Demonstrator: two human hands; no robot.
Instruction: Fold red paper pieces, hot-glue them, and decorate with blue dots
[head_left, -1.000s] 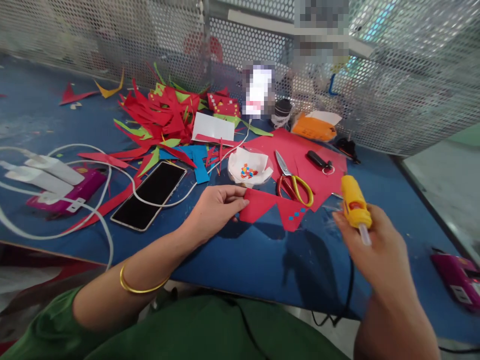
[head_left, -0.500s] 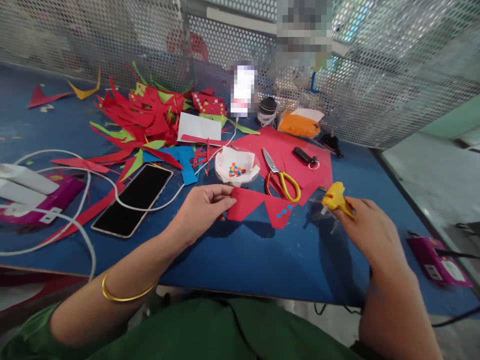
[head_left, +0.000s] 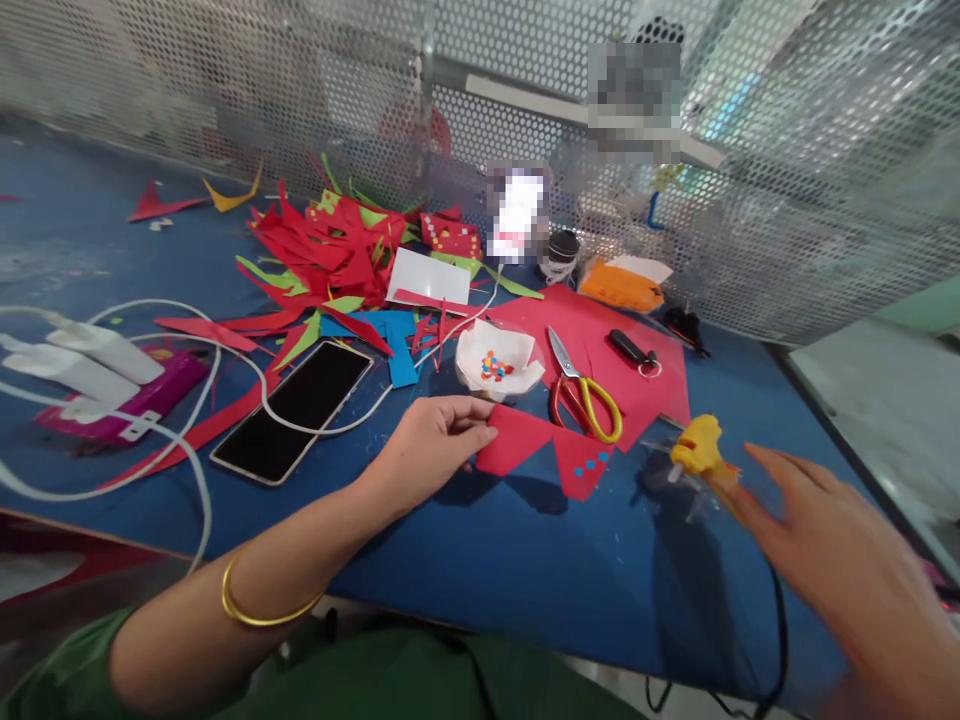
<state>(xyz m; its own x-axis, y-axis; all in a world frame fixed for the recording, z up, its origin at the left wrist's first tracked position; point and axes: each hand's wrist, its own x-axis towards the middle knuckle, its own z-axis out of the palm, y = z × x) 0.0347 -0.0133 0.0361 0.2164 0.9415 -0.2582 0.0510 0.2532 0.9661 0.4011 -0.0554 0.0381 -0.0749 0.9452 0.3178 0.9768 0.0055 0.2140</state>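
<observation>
Right hand [head_left: 832, 530] has opened wide by glue gun [head_left: 701, 447], frame right (gun use likely paused); left hand [head_left: 431, 445] pinches red paper [head_left: 514, 438] with 3 blue squares [head_left: 591, 464], centre.

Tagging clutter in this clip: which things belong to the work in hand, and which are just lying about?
Likely in the work:
red zigzag paper, pinched in the left hand
yellow glue gun, at the right hand
bowl with coloured bits
scissors, perhaps: not in hand

Seemingly lying about:
dark-screened phone
key fob
orange packet
scrap pile
</observation>
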